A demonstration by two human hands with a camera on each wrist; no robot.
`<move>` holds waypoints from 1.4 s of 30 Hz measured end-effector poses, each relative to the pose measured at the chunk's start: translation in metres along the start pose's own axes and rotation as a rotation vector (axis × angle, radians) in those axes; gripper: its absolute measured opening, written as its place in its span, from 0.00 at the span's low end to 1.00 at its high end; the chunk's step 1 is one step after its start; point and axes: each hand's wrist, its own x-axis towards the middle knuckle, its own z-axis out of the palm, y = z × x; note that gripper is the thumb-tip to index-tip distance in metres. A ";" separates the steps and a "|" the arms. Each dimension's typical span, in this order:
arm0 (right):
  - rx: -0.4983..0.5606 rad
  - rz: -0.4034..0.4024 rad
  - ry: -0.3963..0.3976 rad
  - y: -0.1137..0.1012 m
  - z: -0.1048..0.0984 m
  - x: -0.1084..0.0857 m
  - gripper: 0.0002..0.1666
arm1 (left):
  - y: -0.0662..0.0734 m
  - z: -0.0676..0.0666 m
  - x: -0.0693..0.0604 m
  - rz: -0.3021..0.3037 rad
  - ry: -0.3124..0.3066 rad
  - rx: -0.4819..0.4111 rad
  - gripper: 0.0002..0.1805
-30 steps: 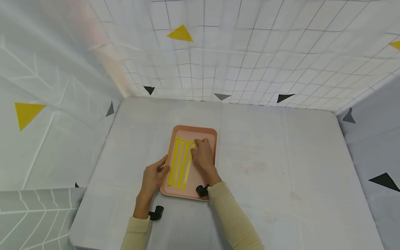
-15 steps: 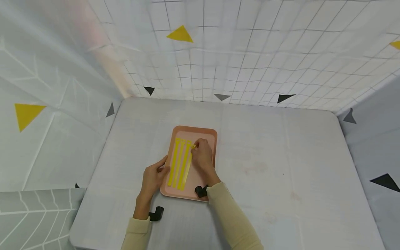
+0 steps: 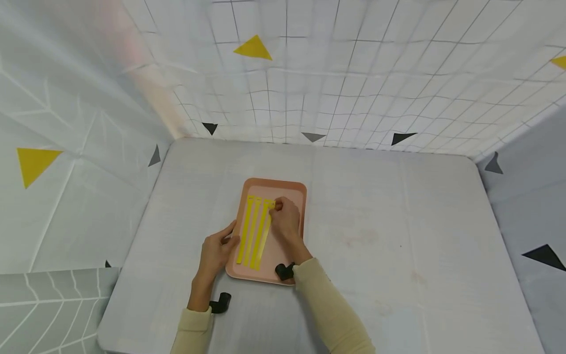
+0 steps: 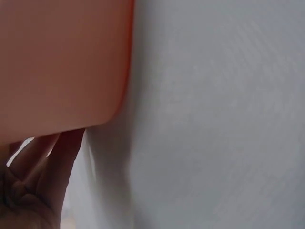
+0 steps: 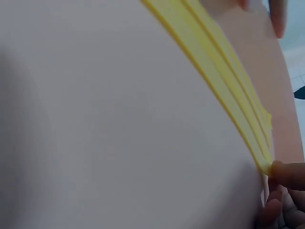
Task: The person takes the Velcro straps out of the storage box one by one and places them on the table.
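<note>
A salmon-pink tray (image 3: 276,183) lies on the table with several yellow slotted cable straps (image 3: 245,231) side by side in it. My right hand (image 3: 285,220) is over the tray's right half. It pinches the slotted head of the rightmost yellow strap (image 5: 233,107) between thumb (image 5: 288,174) and fingers. That strap slants, its tail close to the neighbouring one. My left hand (image 3: 215,253) holds the tray's left rim, thumb over the edge. In the left wrist view its fingers (image 4: 62,164) meet the tray wall (image 4: 71,71), their tips hidden behind it.
The white table (image 3: 376,236) stretches far to the right of the tray. Cloth walls with a grid and coloured triangles stand behind and at the sides. A black camera mount (image 3: 219,303) sits on the left wrist, another (image 3: 284,271) on the right wrist.
The rightmost strap's head, lifted or turned slightly half a second ago, now lies nearer the neighbouring strap's head, to the left. The left hand and tray have stayed put.
</note>
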 end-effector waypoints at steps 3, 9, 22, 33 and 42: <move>0.044 0.021 0.019 -0.001 -0.001 0.000 0.09 | -0.001 0.000 0.000 -0.003 -0.005 -0.002 0.27; 0.111 0.028 0.007 -0.003 -0.005 0.000 0.09 | -0.001 -0.001 0.001 -0.011 -0.017 0.010 0.27; 0.422 0.144 -0.088 0.003 -0.012 -0.006 0.13 | 0.003 -0.001 0.003 -0.061 -0.062 0.001 0.28; 0.278 0.107 -0.053 0.003 -0.015 -0.009 0.12 | 0.006 -0.001 0.002 -0.094 -0.074 0.022 0.28; 0.347 0.106 -0.113 -0.004 -0.023 -0.011 0.14 | 0.006 0.000 0.003 -0.075 -0.055 0.039 0.28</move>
